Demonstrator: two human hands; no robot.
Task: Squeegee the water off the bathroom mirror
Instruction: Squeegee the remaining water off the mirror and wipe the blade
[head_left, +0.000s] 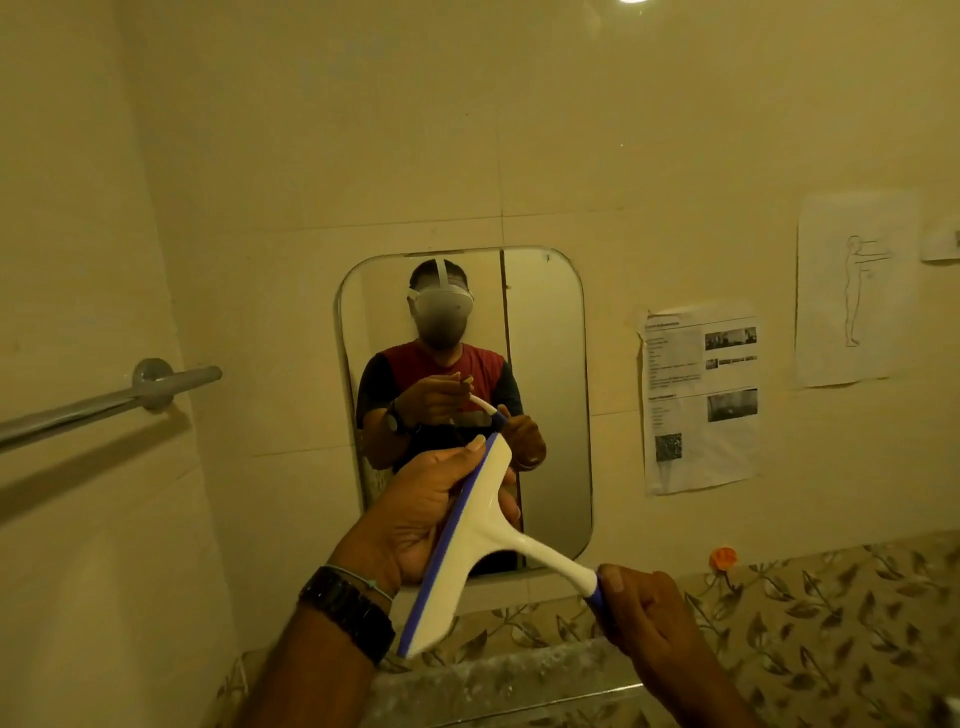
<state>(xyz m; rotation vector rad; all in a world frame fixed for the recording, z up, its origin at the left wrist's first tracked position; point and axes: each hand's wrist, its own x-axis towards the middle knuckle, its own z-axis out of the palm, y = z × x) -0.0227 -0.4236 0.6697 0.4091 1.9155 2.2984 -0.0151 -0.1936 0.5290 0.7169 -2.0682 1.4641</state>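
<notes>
A rounded rectangular mirror (545, 364) hangs on the cream tiled wall straight ahead, reflecting a person in a headset. In front of it I hold a white squeegee (478, 535) with a blue rubber blade and a blue handle end. My left hand (421, 514) grips the wide blade head, fingers curled round its upper edge. My right hand (639, 608) grips the blue end of the handle at lower right. The squeegee is held off the glass, its blade slanting from upper right to lower left.
A metal towel rail (109, 400) juts out from the left wall. Two paper sheets (701, 400) are stuck to the wall right of the mirror. Leaf-patterned tiles (831, 613) and a grey ledge (498, 680) run below.
</notes>
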